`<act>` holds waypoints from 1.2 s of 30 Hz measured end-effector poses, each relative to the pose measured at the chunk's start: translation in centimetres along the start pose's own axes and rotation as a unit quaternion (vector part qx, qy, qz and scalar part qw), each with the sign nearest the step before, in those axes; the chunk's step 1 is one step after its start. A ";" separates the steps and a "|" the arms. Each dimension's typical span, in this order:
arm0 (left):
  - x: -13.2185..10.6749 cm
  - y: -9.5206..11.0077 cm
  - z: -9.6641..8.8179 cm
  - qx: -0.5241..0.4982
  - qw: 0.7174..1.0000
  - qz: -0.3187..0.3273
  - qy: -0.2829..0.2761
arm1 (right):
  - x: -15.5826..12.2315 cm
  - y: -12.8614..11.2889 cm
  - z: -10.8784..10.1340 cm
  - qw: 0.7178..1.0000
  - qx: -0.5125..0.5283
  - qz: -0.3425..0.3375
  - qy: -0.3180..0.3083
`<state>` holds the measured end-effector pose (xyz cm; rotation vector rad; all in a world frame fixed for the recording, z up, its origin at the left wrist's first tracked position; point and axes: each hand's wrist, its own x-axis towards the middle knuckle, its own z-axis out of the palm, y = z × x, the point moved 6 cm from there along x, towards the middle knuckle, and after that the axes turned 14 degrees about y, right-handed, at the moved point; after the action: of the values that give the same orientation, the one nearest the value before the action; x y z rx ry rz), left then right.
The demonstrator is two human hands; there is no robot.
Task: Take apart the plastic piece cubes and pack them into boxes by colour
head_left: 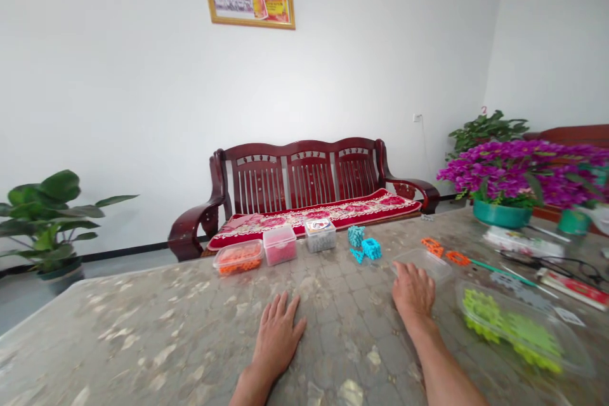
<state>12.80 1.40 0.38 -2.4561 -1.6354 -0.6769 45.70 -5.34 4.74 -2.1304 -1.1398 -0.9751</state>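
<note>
My left hand (280,334) lies palm down on the patterned tabletop (157,336), its fingers outstretched and holding nothing. Farther right, my right hand (413,288) rests at the near edge of a clear plastic lid (440,264). Its fingers are slightly bent and overlap the lid; whether they press on it I cannot tell. Just beyond and to the left stand a bright blue cube of interlocking pieces (372,248) and a teal cube (355,236), with a small blue triangular piece (356,256) beside them. Right of my right forearm is a clear tub (578,355) with lime-green interlocking pieces (514,330), blurred.
Along the far edge stand tubs with orange pieces (239,259), pink pieces (280,245) and grey pieces (321,239). Orange pieces (457,258) on a green stick, glasses (578,266) and a purple flower pot (502,212) occupy the right. A wooden bench (309,177) stands behind.
</note>
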 end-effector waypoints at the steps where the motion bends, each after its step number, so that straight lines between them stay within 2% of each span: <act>1: 0.1 0.0 -0.2 -0.010 1.000 -0.004 0.000 | 0.0 -0.3 0.0 1.000 0.004 -0.008 -0.002; 5: 0.3 -0.3 -0.3 -0.048 0.999 -0.017 0.007 | -0.7 -3.2 -0.5 0.997 0.052 -0.057 -0.005; 9: 0.8 -1.2 0.5 -0.119 0.992 -0.039 0.033 | -2.7 -8.3 -2.1 0.977 0.170 -0.126 -0.003; 12: 1.4 -2.6 1.2 -0.229 0.967 -0.092 0.070 | -4.8 -12.4 -4.3 0.936 0.293 -0.195 -0.014; 14: 1.8 -3.9 1.5 -0.305 0.933 -0.156 0.114 | -6.1 -14.6 -5.7 0.895 0.368 -0.251 -0.035; 16: 2.0 -5.3 1.6 -0.355 0.895 -0.213 0.163 | -7.0 -15.8 -6.5 0.861 0.423 -0.278 -0.052; 18: 2.2 -6.3 1.7 -0.382 0.868 -0.252 0.193 | -7.0 -15.9 -6.4 0.849 0.454 -0.264 -0.058; 20: 2.3 -6.8 1.8 -0.401 0.852 -0.268 0.202 | -6.5 -15.2 -5.7 0.851 0.470 -0.226 -0.056; 24: 2.8 -6.3 1.6 -0.453 0.836 -0.247 0.186 | -5.3 -13.3 -3.9 0.869 0.476 -0.134 -0.034; 26: 2.9 -5.7 1.2 -0.477 0.830 -0.235 0.171 | -5.2 -12.8 -3.5 0.869 0.480 -0.106 -0.045; 31: 2.7 -5.0 -0.2 -0.502 0.816 -0.232 0.168 | -6.0 -13.3 -3.0 0.849 0.497 -0.119 -0.138; 34: 2.4 -5.5 -0.3 -0.512 0.796 -0.268 0.179 | -6.3 -13.5 -2.3 0.848 0.487 -0.134 -0.161; 36: 2.3 -5.8 0.0 -0.518 0.786 -0.296 0.165 | -6.3 -13.4 -1.6 0.852 0.479 -0.137 -0.163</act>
<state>8.29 5.75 0.53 -1.9366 -2.2211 -2.4947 31.24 -2.74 2.26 -1.3271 -1.6634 -0.0325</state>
